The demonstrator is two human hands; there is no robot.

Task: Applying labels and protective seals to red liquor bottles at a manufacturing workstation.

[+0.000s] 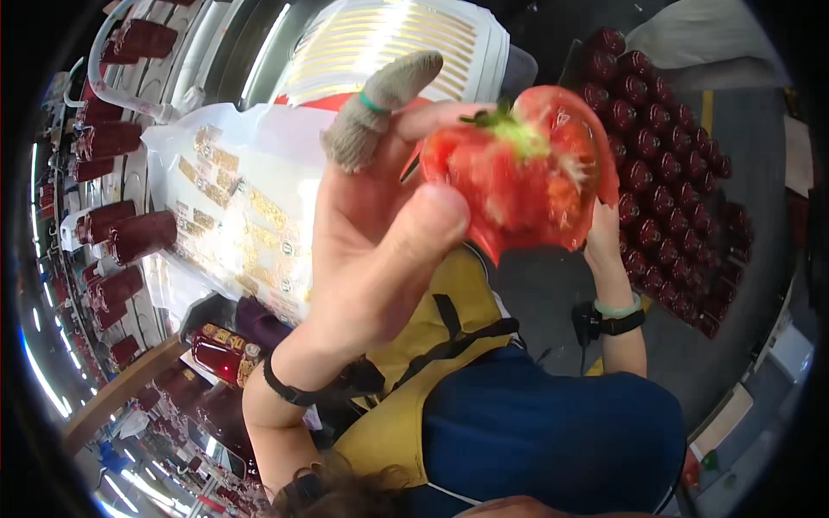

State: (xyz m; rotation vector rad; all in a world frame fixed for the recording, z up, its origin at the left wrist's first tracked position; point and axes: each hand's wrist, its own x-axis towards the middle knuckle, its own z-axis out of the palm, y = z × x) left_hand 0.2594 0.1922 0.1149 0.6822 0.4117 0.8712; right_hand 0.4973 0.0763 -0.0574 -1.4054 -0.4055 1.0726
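A torn-open red tomato [522,173], with wet flesh and a green stem end, is held up in front of me. My left hand [371,233] is closed on its left side, with the thumb pressed against the skin and a finger reaching behind. A grey fabric finger cover with a green band sits on a raised finger of that hand. My right hand [603,226] is behind the tomato's right side. Its fingers are hidden, so I cannot see its grip. A small dark thin piece shows beside the left palm, too little to name.
Sheets of gold labels [250,203] lie at the left, and a white sheet with gold strips [389,43] lies beyond. Dark red jars [142,237] stand along a line at far left. A labelled red jar [223,352] is near my left forearm. Many dark red jars [661,164] are grouped at right.
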